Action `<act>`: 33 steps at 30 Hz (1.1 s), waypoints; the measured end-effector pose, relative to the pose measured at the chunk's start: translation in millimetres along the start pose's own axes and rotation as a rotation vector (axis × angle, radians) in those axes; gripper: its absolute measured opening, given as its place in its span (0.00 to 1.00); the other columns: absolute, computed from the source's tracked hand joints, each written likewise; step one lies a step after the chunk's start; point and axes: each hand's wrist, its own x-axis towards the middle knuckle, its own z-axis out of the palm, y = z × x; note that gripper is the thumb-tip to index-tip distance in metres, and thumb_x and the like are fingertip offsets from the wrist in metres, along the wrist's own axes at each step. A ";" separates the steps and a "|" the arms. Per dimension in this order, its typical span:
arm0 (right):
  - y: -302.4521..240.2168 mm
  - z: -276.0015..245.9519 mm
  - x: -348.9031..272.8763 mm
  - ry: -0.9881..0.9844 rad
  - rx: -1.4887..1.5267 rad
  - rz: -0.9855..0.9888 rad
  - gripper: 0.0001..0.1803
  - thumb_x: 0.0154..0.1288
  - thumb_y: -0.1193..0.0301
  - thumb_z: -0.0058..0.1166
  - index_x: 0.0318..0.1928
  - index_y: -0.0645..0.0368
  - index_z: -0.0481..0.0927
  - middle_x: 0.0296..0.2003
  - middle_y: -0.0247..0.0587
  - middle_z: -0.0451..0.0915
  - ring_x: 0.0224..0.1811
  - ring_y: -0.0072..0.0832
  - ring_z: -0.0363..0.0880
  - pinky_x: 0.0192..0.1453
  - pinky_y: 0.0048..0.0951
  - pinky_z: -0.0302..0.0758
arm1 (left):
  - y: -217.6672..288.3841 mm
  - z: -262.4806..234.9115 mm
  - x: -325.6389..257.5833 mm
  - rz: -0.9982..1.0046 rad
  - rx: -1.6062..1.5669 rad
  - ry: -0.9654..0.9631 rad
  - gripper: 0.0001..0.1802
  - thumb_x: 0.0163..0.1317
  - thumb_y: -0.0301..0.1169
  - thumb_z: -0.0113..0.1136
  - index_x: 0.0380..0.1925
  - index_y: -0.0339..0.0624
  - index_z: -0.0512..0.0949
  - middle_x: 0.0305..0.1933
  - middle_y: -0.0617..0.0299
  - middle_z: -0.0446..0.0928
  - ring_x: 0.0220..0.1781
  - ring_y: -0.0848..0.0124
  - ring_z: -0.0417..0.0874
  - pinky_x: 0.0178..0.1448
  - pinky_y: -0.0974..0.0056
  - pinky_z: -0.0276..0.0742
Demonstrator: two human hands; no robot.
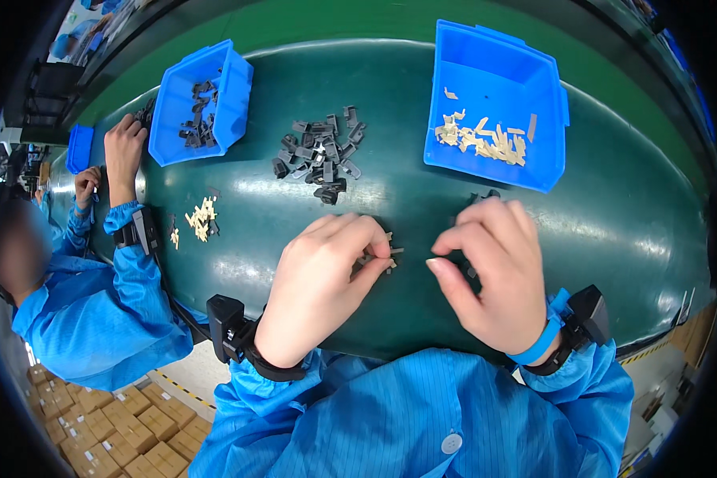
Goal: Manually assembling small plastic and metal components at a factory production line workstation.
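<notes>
**Small dark part pinched at bench edge, between the two hands**

Dark green bench top [422,215] curves across the view, glossy, with green floor beyond it and stacked cartons on the floor at lower left.

Nearest the wearer, the left hand [323,283] is closed narrow, thumb and forefinger pinching a small dark part [378,256] with a pale sliver at its tip. The part lies at the hand's right side, its long axis running roughly left to right, toward the right hand [490,271]. That hand is curled, fingertips bent inward over another dark piece [464,259]; whether it grips it cannot be told. The two hands are near each other but apart, and the left is the one holding the part.

Further out, a loose heap of dark clips [320,153] lies ahead of the left hand. Ahead of the right hand stands a blue bin [534,88] holding tan strips [482,139].

At far left a second blue bin [171,103] holds dark pieces; a co-worker's hand [123,147] rests beside it, with tan bits [201,219] nearby.
</notes>
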 end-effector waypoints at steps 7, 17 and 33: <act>-4.4 11.4 4.5 -0.078 0.060 -0.015 0.09 0.47 0.73 0.64 0.30 0.54 0.76 0.33 0.34 0.70 0.37 0.34 0.68 0.38 0.35 0.62 | 12.6 -3.6 0.4 -0.042 -0.222 0.002 0.11 0.49 0.18 0.64 0.33 0.38 0.75 0.28 0.56 0.79 0.29 0.64 0.83 0.33 0.65 0.78; 0.9 24.1 3.4 -0.045 0.028 -0.063 0.09 0.43 0.76 0.61 0.26 0.52 0.75 0.30 0.31 0.69 0.38 0.33 0.68 0.41 0.35 0.62 | 6.6 -6.1 -2.9 -0.066 -0.200 0.028 0.16 0.49 0.16 0.63 0.38 0.39 0.76 0.28 0.61 0.81 0.30 0.71 0.83 0.33 0.69 0.75; -5.3 29.4 7.4 0.014 0.059 -0.059 0.08 0.43 0.76 0.61 0.24 0.53 0.75 0.34 0.33 0.71 0.40 0.36 0.69 0.45 0.38 0.64 | 1.8 -12.7 -6.0 -0.169 -0.342 0.030 0.15 0.51 0.15 0.64 0.40 0.37 0.78 0.29 0.61 0.81 0.31 0.78 0.83 0.31 0.74 0.74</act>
